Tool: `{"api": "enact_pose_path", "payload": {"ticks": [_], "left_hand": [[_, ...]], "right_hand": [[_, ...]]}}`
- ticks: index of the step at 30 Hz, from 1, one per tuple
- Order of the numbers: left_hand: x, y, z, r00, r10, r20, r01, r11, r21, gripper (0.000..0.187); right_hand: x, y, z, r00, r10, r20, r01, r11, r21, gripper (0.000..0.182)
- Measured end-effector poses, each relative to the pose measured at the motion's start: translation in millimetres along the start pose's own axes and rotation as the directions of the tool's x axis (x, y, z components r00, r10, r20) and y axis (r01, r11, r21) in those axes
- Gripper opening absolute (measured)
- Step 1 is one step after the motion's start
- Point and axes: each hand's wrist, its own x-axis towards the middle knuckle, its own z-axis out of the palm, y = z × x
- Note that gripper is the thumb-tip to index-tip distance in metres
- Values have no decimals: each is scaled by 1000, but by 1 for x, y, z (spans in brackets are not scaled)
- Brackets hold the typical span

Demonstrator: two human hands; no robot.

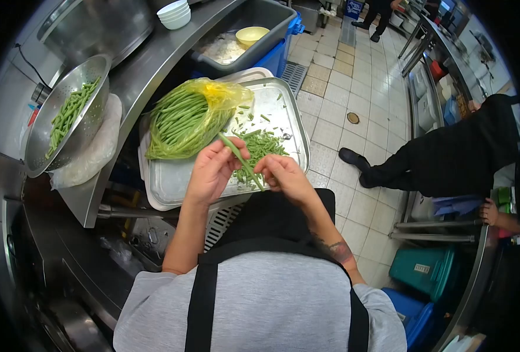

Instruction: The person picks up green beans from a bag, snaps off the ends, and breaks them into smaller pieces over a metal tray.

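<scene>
A long green bean (pixel 242 157) slants between my hands over the metal tray (pixel 169 186). My left hand (pixel 209 170) is closed and pinches it near its upper end. My right hand (pixel 282 177) has thumb and forefinger pressed together against the bean's lower part. Below and behind the hands lies a pile of short green bean trimmings (pixel 266 145) on the tray. A yellow plastic bag (pixel 213 94) full of whole green beans rests on the tray's left side, just beyond my left hand.
On the steel counter (pixel 148 64) at left, a tilted metal colander (pixel 98 82) holds cut beans, near a large pot (pixel 95 29) and stacked white bowls (pixel 175 16). A grey bin (pixel 260 56) stands beyond the tray. A person in black (pixel 448 152) stands on the right.
</scene>
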Motion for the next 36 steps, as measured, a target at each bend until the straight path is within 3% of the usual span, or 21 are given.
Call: {"api": "enact_pose_path", "payload": {"ticks": [2,3,5,9,11,15,18,20,27,30,32,33,35,36], "left_hand": [[0,-5,9,995,-55,-89,60,996,59,16],[2,-17,8,995,-51,-87,55,998,42,16],[1,-28,-3,991,-69,-112,70,998,4,17],[-4,-33,8,980,-38,-197,46,998,33,18],[-6,-28,20,939,-64,-338,72,997,13,19],[-9,-32,9,952,-40,-304,24,998,-57,19],[-7,-27,7,973,-70,-219,79,996,32,21],[-3,-22,15,965,-49,-259,121,956,269,22],[-1,-20,11,986,-67,-154,123,912,391,16],[-2,-21,13,986,-5,-165,77,899,430,13],[-3,-22,13,989,99,-112,-3,762,647,10],[-3,-21,14,988,102,-112,-5,762,648,10],[-2,-18,15,956,99,-277,61,855,515,10],[0,-13,16,956,100,-277,60,854,517,10]], "right_hand": [[0,-4,15,992,-43,122,11,968,249,34],[-3,-6,15,993,-32,118,3,972,235,34],[-3,-12,27,987,-35,160,-36,908,417,31],[-8,-14,30,977,61,204,-144,895,423,32],[-9,-13,32,982,84,168,-159,848,506,30],[-7,-6,24,978,67,196,-162,836,524,26],[-9,-7,24,966,60,253,-173,875,452,22],[-10,-12,26,975,43,218,-146,862,486,20],[-9,-7,21,978,-11,207,-40,971,238,17],[-7,-8,23,989,-27,148,4,989,151,15],[-4,1,21,995,-35,88,29,998,58,18],[-3,3,19,995,-36,90,31,998,58,18],[-2,6,15,985,-46,168,76,982,-176,23],[-1,10,15,985,-47,168,77,982,-175,23]]}}
